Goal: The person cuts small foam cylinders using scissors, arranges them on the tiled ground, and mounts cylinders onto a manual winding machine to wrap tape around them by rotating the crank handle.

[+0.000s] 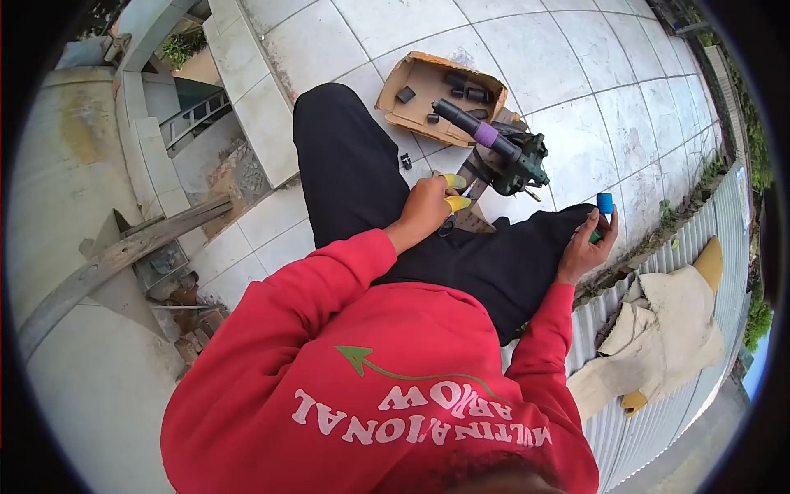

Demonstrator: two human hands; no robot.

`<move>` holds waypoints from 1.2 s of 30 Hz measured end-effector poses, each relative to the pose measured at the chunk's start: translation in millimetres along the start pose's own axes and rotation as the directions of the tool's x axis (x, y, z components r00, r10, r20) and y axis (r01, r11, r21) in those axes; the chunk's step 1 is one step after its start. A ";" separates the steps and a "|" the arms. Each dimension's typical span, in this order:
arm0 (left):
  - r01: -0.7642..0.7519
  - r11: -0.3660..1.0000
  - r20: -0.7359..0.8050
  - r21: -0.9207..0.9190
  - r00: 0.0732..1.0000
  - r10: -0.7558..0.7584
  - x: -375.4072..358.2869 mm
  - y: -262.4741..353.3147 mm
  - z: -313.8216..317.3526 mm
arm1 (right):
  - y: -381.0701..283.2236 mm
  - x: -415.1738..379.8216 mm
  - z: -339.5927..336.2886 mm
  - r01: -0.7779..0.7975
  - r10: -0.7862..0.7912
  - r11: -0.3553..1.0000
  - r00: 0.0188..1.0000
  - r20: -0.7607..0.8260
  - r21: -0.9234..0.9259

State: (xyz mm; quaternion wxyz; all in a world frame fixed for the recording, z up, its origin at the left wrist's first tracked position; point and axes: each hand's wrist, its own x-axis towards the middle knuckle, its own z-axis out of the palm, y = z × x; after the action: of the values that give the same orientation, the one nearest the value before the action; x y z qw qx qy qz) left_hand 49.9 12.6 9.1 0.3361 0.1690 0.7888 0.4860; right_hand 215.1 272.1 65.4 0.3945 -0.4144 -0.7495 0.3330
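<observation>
Pliers [455, 202] with yellow handles are held closed in the left hand [424, 212], jaws toward the black tool [494, 148] just beyond on the tiled floor [576, 74], while a blue cap [605, 202] is pinched in the right hand [586, 247], well apart.

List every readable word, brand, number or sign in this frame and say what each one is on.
"MULTINATIONAL ARROW": white letters, upside down in this view, on the red sweatshirt, below a green arrow drawing.
Cardboard box: no print can be made out.
Dark tool with a purple band: no label can be read.
Blue cap at the right hand: no marking visible.
</observation>
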 end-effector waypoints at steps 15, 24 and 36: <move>-0.265 0.822 -0.120 0.503 0.921 0.370 -1.2 1.7 1.2 | -10.7 -0.2 5.4 -0.043 0.043 0.996 0.999 -0.001 0.081; -0.229 0.804 -0.107 0.549 0.935 0.339 -8.9 42.0 -16.8 | -39.2 -28.5 11.3 0.129 -0.133 0.991 0.982 0.131 0.042; 0.337 0.381 0.278 -0.861 0.939 -0.201 -16.9 29.5 -48.8 | -105.8 -76.1 71.6 -0.587 0.189 0.805 0.398 0.898 0.090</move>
State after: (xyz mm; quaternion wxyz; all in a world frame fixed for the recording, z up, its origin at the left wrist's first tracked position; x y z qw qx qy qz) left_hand 26.3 -15.4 55.9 0.4975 -0.1360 0.4008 0.7572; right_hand 141.3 146.6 95.3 -0.0465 -0.2717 -0.6369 0.7199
